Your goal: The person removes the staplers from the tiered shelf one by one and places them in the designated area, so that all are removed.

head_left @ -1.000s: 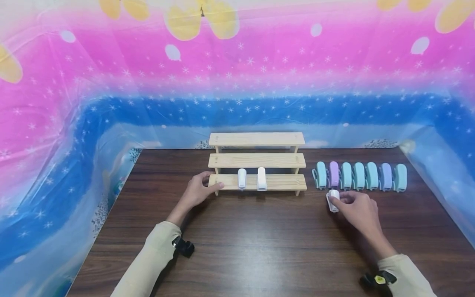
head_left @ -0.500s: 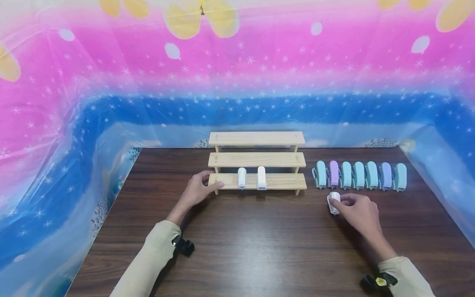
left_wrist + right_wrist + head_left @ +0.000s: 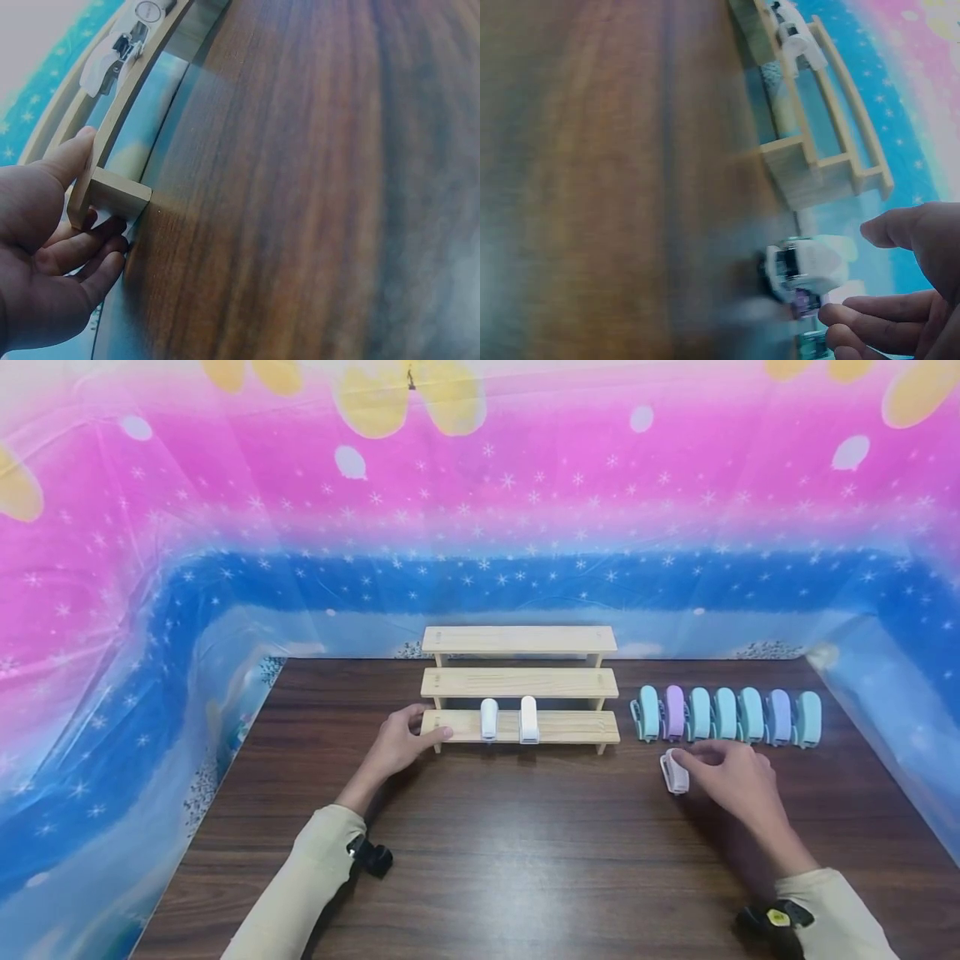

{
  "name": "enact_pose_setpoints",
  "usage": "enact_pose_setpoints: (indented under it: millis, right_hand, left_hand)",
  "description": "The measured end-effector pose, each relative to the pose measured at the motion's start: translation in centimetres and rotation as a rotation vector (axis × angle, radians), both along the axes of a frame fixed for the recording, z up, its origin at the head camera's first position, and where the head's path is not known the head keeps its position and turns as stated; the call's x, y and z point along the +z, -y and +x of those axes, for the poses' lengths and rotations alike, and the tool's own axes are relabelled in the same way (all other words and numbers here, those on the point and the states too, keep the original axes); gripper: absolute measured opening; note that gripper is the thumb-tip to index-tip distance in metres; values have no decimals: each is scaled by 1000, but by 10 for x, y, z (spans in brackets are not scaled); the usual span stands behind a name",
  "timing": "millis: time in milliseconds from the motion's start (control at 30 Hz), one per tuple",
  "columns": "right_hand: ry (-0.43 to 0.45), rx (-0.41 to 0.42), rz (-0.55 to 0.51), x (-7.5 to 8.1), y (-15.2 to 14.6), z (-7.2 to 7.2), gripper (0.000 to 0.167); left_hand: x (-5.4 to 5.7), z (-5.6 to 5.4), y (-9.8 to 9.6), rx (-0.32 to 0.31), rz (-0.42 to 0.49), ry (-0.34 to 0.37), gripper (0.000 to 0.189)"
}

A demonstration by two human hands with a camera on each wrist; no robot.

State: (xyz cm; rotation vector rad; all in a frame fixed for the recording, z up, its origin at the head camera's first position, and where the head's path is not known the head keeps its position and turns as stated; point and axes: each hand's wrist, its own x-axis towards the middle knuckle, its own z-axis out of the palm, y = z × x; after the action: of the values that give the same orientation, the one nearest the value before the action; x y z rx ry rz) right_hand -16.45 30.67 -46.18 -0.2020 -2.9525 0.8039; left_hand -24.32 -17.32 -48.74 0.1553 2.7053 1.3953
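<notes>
My left hand holds the left end of the bottom step of a three-step wooden display stand, thumb on the board and fingers under it. Two small white staplers, one at left and one at right, stand on that step. A third white stapler stands on the table, right of the stand. Beside it is my right hand; in the right wrist view, a gap separates its spread thumb and fingers from this white stapler.
Behind the right hand, several staplers form a row: mostly mint green, with a pink-purple one and a lavender one. The dark wood table ends at a patterned cloth backdrop. Both wrists wear black cameras.
My right hand has let go of the third white stapler and drawn slightly right. That stapler shifted a little toward the front before this. The left hand keeps its hold on the stand.
</notes>
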Motion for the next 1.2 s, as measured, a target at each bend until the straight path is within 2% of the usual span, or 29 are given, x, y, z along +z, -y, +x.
enact_pose_setpoints:
  millis: [267,500,700,933,1200]
  right_hand:
    - [-32,45,17,20,10,-9,72]
    - [-53,83,-8,32,30,-19,62]
    - [-98,119,-34,33,50,-25,65]
    - [-178,157,-61,29,74,-34,53]
    - [-230,205,-101,28,97,-44,54]
  left_hand:
    - [0,1,1,-5,-1,0,67]
    - [0,1,1,4,-18,9,70]
    - [1,1,1,2,-14,9,69]
    - [-1,0,1,-3,-7,-1,69]
    - [-1,0,1,-1,-8,0,70]
